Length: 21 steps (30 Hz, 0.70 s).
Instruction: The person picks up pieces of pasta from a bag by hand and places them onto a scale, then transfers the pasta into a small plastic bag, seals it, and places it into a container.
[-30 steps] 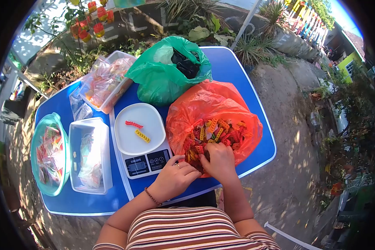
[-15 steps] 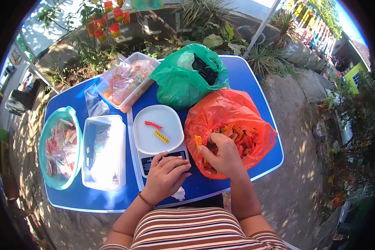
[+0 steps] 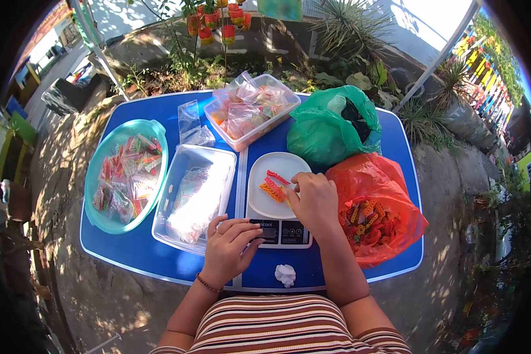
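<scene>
My right hand (image 3: 314, 199) is over the right side of the white plate (image 3: 259, 206) of a kitchen scale (image 3: 304, 236), thumb and fingertips pinched together. What they hold, if anything, is hidden. On the plate lie a pink-red ridged snack piece (image 3: 277, 176) and orange ridged snack pieces (image 3: 271, 190). A bit of yellow shows beside the thumb. My left hand (image 3: 229, 251) is open and holds nothing, its fingers stretched out by the scale's lower left corner and display. Right of the scale, a red plastic bag (image 3: 371, 177) gapes open, full of red, orange and yellow ridged pieces (image 3: 369, 227).
A clear tub (image 3: 159, 233) of small plastic bags and a teal basin (image 3: 89, 206) of filled packets stand left. Behind are a packet-filled container (image 3: 271, 127), loose clear bags (image 3: 196, 127) and a green bag (image 3: 318, 133). Crumpled white tissue (image 3: 285, 275) lies near the blue table's (image 3: 135, 262) front edge.
My right hand has moved left from the red bag to the scale plate. Orange pieces now lie beside the pink-red one. The whole view has shifted, with the table further right.
</scene>
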Each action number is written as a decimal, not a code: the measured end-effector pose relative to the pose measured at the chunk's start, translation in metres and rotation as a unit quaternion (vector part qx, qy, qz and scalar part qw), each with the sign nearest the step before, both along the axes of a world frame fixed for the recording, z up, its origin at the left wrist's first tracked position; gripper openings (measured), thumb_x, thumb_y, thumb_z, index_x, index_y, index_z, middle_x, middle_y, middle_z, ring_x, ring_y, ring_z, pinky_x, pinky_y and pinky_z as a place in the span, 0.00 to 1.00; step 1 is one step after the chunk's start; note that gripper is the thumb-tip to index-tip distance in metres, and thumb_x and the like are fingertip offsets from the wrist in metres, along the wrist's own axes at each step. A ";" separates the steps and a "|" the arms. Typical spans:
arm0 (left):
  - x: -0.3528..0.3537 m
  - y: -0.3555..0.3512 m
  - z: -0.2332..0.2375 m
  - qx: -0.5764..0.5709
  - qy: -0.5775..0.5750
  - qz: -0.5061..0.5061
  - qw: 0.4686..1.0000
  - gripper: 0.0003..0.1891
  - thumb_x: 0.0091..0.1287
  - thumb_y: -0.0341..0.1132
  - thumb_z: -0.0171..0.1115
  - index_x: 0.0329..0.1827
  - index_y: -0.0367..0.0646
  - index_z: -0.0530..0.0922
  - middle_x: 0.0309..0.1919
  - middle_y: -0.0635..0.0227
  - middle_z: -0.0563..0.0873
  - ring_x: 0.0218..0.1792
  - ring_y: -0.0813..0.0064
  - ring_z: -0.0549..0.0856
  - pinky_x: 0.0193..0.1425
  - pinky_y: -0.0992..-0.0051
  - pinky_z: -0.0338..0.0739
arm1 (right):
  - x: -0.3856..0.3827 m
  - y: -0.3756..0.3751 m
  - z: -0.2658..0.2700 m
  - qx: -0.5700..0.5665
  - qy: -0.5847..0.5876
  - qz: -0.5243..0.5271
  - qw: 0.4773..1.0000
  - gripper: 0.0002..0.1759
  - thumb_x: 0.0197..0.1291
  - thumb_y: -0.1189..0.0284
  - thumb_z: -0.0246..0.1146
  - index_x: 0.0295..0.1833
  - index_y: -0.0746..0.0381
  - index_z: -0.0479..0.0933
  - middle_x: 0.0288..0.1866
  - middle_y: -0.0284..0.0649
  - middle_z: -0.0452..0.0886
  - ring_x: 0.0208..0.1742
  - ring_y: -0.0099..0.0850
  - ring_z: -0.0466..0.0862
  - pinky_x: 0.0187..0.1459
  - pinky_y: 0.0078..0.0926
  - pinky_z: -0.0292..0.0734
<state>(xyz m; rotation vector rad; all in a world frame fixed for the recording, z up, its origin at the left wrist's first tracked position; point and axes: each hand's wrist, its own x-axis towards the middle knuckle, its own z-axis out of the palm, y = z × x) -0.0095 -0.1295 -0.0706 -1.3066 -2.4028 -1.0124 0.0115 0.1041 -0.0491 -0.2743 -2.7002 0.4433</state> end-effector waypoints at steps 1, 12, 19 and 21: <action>0.000 -0.001 -0.001 0.000 -0.004 0.003 1.000 0.11 0.63 0.35 0.77 0.47 0.51 0.89 0.49 0.76 0.91 0.58 0.72 0.85 0.73 0.59 0.68 | 0.006 0.000 0.005 0.000 0.016 -0.007 1.000 0.11 0.59 0.66 0.73 0.42 0.62 0.85 0.36 0.41 0.87 0.42 0.43 0.86 0.43 0.45 0.75; -0.018 0.011 0.008 0.109 -0.143 0.005 0.984 0.17 0.65 0.24 0.73 0.56 0.40 0.86 0.55 0.58 0.89 0.55 0.59 0.89 0.61 0.65 0.83 | 0.079 -0.005 -0.001 -0.203 -0.047 0.046 0.977 0.09 0.61 0.78 0.74 0.43 0.71 0.82 0.35 0.48 0.87 0.33 0.37 0.88 0.36 0.31 0.83; -0.018 0.010 0.004 0.085 -0.142 -0.003 0.986 0.17 0.65 0.23 0.72 0.57 0.39 0.85 0.54 0.57 0.89 0.54 0.59 0.90 0.58 0.67 0.85 | 0.082 0.000 -0.005 -0.226 -0.051 0.027 0.972 0.09 0.61 0.78 0.73 0.43 0.72 0.82 0.36 0.49 0.87 0.35 0.39 0.90 0.39 0.32 0.84; -0.018 0.010 0.005 0.079 -0.139 -0.004 0.987 0.16 0.65 0.23 0.72 0.57 0.39 0.86 0.53 0.57 0.90 0.54 0.59 0.91 0.58 0.67 0.85 | 0.081 -0.001 -0.007 -0.225 -0.042 0.041 0.973 0.09 0.61 0.78 0.74 0.43 0.71 0.82 0.35 0.49 0.87 0.35 0.38 0.89 0.38 0.31 0.84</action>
